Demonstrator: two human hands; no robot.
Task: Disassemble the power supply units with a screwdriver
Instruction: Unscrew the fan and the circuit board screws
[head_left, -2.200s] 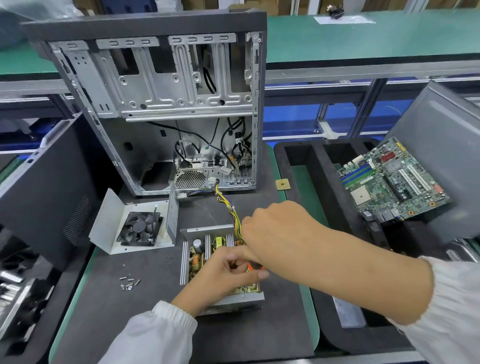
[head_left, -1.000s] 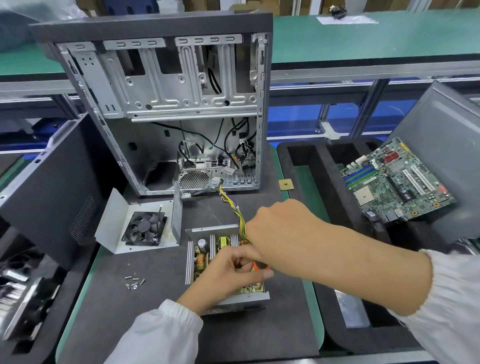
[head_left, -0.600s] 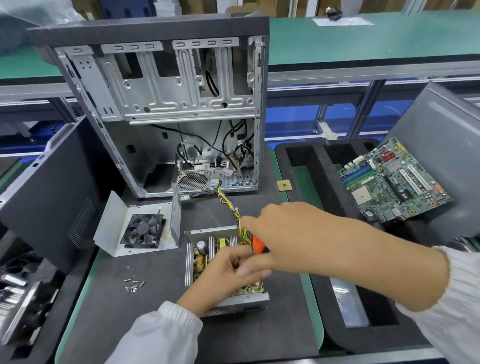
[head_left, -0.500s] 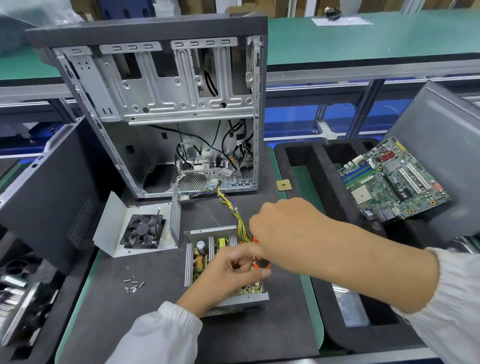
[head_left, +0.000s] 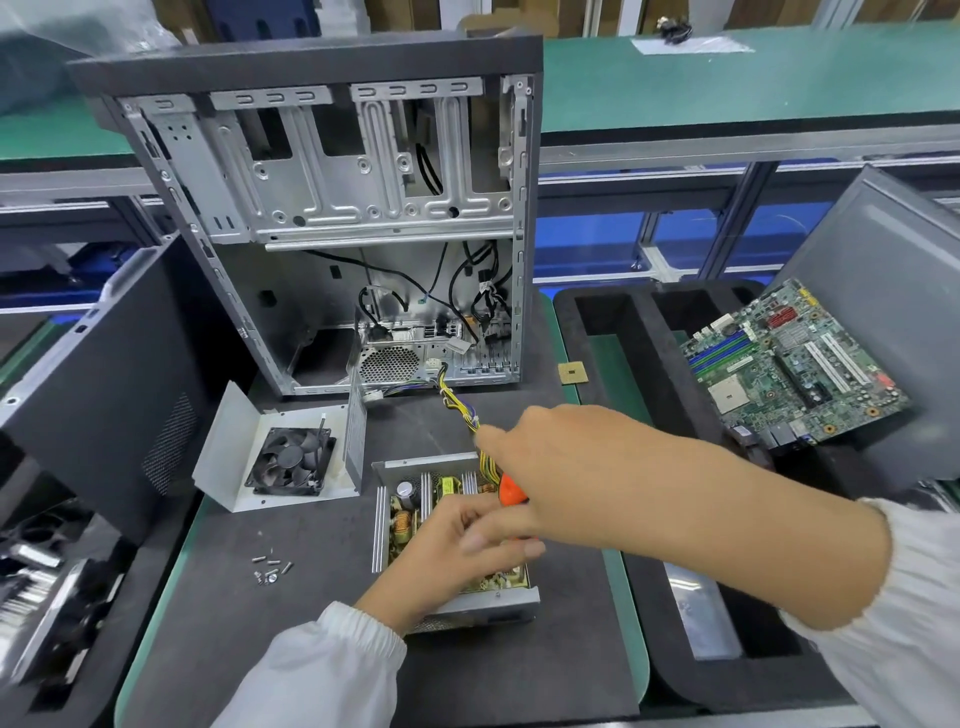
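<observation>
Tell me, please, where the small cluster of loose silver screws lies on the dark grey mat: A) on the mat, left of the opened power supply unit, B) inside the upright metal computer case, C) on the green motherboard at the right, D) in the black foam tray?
A: the loose silver screws lie on the bare dark grey mat, left of the opened power supply unit and in front of the removed cover with the black fan.

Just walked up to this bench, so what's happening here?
A person is taking apart an opened power supply on the mat. The right hand grips an orange-handled screwdriver over the circuit board, while the left hand steadies the unit. Its fan cover and loose screws lie to the left.
</observation>
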